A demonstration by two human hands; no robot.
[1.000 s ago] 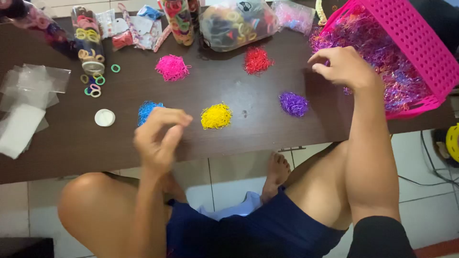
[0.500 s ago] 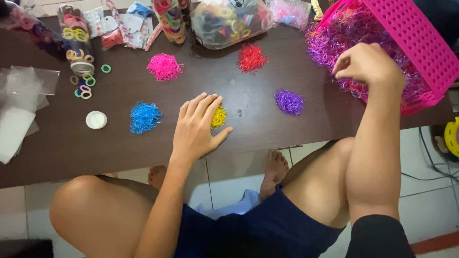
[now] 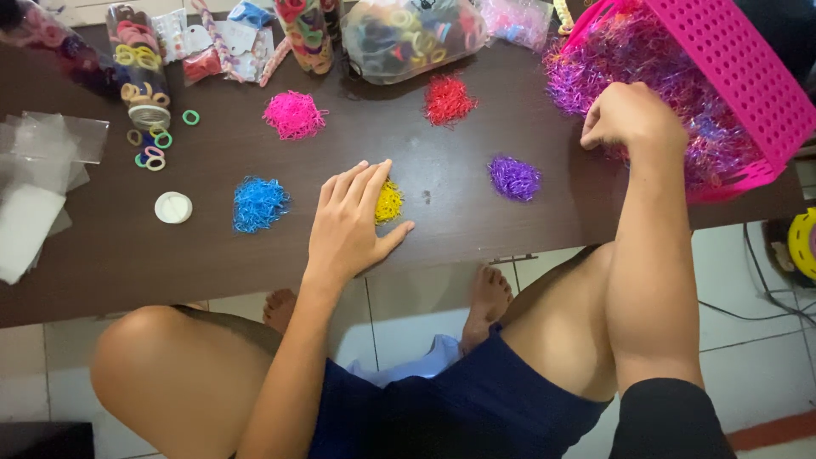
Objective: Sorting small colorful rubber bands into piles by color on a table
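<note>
My left hand (image 3: 350, 223) lies flat on the dark brown table (image 3: 459, 229), fingers spread, covering the left part of a yellow pile of tiny rubber bands (image 3: 390, 201). My right hand (image 3: 633, 117) is curled at the mouth of a tipped pink plastic basket (image 3: 739, 76), fingers pinched in the tangle of mixed purple and pink bands (image 3: 629, 59) spilling from it; what it holds is too small to see. Sorted piles lie around: blue (image 3: 257, 203), pink (image 3: 294, 115), red (image 3: 447, 99) and purple (image 3: 514, 178).
At the table's far edge stand jars and a plastic bag (image 3: 408, 34) of coloured hair ties. Clear plastic sleeves (image 3: 47, 161) lie at the left, with a white lid (image 3: 173, 207) and loose rings (image 3: 153, 140) nearby. My bare knees sit below the table's front edge.
My left hand came down from above the blue pile and moved right onto the yellow pile, then stayed. My right hand shifted slightly and curled tighter at the basket's mouth.
</note>
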